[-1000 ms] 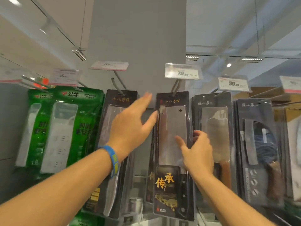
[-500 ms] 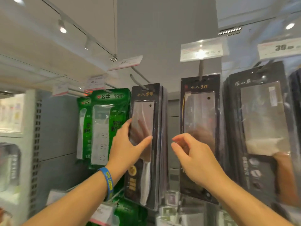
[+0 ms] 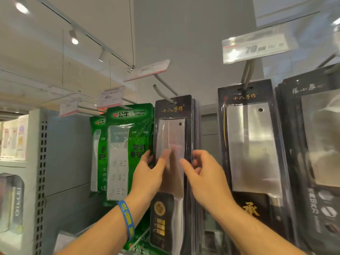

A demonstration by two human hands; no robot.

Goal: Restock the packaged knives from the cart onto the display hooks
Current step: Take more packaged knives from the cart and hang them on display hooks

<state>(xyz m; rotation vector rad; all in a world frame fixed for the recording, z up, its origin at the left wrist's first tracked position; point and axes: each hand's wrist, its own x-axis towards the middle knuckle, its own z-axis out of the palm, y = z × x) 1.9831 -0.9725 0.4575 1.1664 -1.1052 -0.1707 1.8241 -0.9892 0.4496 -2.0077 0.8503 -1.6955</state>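
Observation:
A stack of black packaged knives (image 3: 172, 133) hangs on a grey display hook (image 3: 162, 91) at the centre. My left hand (image 3: 147, 179) holds the front pack's left edge, thumb across the clear window. My right hand (image 3: 204, 179) holds its right edge, one finger on the front and the others curled round the side. A second packaged cleaver (image 3: 252, 146) hangs on the hook to the right, apart from both hands. More black knife packs (image 3: 318, 144) hang at the far right. The cart is out of view.
Green power-strip packs (image 3: 127, 144) hang just left of the held stack, close to my left hand. Price tags (image 3: 255, 46) stick out above the hooks at head height. A grey perforated shelf upright (image 3: 41, 162) stands at the left.
My right hand left the right-hand cleaver pack and came across to the left stack. My left hand dropped from near the hook to the pack's left edge. The view swung left.

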